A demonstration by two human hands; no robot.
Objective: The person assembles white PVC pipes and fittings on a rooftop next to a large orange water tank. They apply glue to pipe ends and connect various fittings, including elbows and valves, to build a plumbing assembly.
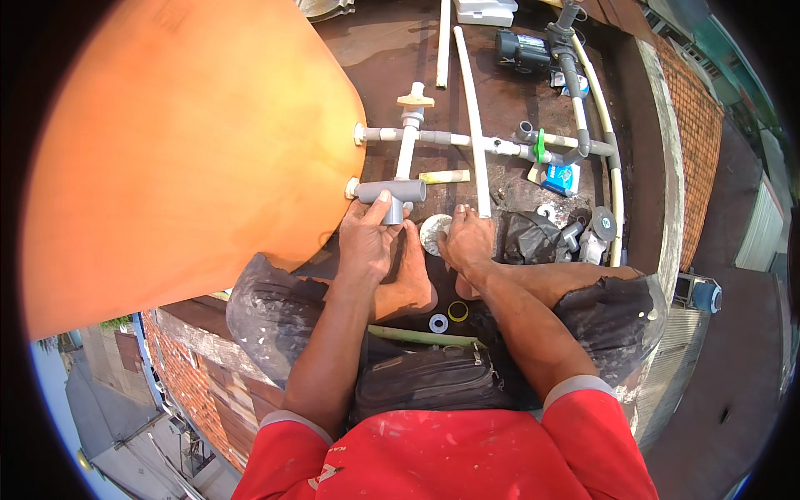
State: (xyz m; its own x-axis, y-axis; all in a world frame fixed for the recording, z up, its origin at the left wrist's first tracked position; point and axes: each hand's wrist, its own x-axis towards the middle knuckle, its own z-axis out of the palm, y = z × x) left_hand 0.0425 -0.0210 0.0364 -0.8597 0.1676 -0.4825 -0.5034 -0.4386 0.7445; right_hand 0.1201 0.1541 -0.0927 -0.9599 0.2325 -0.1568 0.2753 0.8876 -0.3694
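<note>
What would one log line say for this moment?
left hand: grips grey tee at orange tank | right hand: on small white round part | pump: behind

1. Bright, hard daylight is cast over the whole scene.
2. A broad glare is spread across the orange tank (183, 158) at ten o'clock.
3. Short, dark shadows are thrown beneath the pipes (475, 125) at twelve o'clock.
4. Straight edges are bent towards the rim, and black corners are left by the fisheye lens.
5. Slight softness is seen at the edges.

Orange tank (183, 150); grey tee fitting (392, 193); red shirt (450, 458).
</note>
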